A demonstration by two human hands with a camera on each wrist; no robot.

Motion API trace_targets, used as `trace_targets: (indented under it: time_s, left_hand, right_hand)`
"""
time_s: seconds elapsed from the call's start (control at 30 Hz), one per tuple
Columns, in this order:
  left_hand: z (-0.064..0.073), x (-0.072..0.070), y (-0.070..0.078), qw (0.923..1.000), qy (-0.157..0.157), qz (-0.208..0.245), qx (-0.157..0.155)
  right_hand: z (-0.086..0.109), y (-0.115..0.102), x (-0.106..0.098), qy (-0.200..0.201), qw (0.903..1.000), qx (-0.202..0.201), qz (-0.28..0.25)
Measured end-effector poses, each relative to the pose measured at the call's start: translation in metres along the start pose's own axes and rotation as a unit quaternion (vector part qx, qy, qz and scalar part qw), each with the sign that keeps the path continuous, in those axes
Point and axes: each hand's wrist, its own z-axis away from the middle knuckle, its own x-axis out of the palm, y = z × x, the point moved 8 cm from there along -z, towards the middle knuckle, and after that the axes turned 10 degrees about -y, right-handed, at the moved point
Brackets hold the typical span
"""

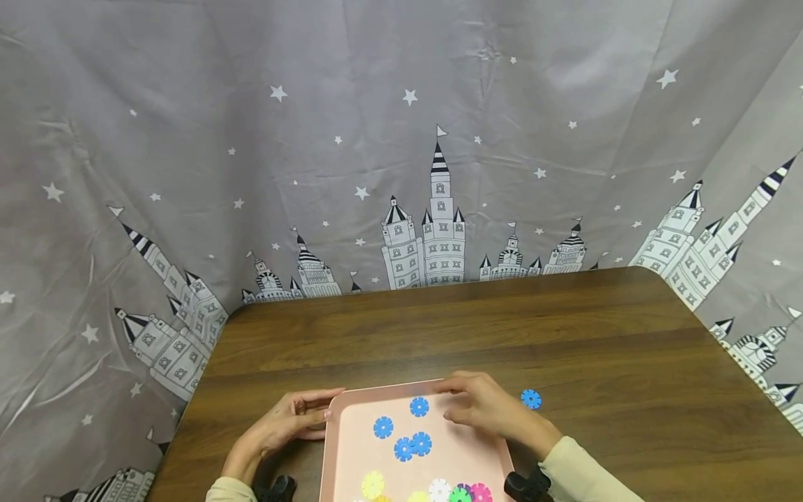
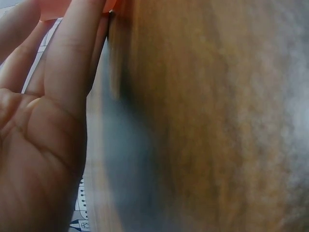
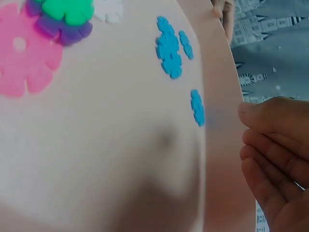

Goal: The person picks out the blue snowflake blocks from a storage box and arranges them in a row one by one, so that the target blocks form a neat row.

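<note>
A pale pink tray (image 1: 370, 396) lies near me on the table, holding flower-shaped plastic discs. My left hand (image 1: 285, 422) is at its far left corner, thumb and fingertips against the outside of the wall; the left wrist view shows long, fairly straight fingers (image 2: 70, 53) reaching to the pink edge. Over the far right corner is my right hand (image 1: 483, 408), its loosely bent fingertips right at the rim in the right wrist view, with no disc visible in it. Several blue discs (image 1: 383, 427) lie in the tray's far half, two of them overlapping.
Nearer me in the tray are yellow (image 1: 373, 484), white (image 1: 440, 490), green (image 1: 460, 494) and pink discs (image 1: 481, 492), with a purple one partly under the green. One blue disc (image 1: 530, 399) lies on the wooden table (image 1: 627, 362) right of the tray. A grey castle-print curtain (image 1: 376, 104) hangs behind.
</note>
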Motion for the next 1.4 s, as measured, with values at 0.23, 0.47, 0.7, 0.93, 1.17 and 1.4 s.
trace_targets:
  time_s: [0.23,0.47,0.7,0.93,1.17,1.4]
  left_hand:
    - [0.002,-0.001,-0.001,0.9998,0.013,-0.006,-0.011]
    - [0.001,-0.001,-0.001,1.0000,0.005,-0.004,-0.002]
    - [0.001,-0.002,-0.001,0.9999,0.013,-0.006,-0.008]
    - [0.001,-0.001,0.002,1.0000,0.006,-0.005,-0.002]
    - [0.002,0.002,0.005,1.0000,0.000,0.000,0.005]
    - [0.002,0.001,0.004,1.0000,0.004,0.004,0.004]
  right_hand:
    - [-0.008,-0.007,0.011,-0.017,0.9998,0.000,0.013]
    - [-0.013,-0.013,0.022,-0.039,0.9988,-0.003,0.028]
    - [-0.016,-0.014,0.037,-0.062,0.9980,-0.006,0.013]
    - [-0.018,-0.013,0.046,-0.086,0.9959,0.023,0.011]
    - [-0.019,-0.015,0.049,-0.100,0.9945,0.022,0.024]
    - [-0.019,-0.018,0.054,-0.113,0.9935,-0.004,0.016]
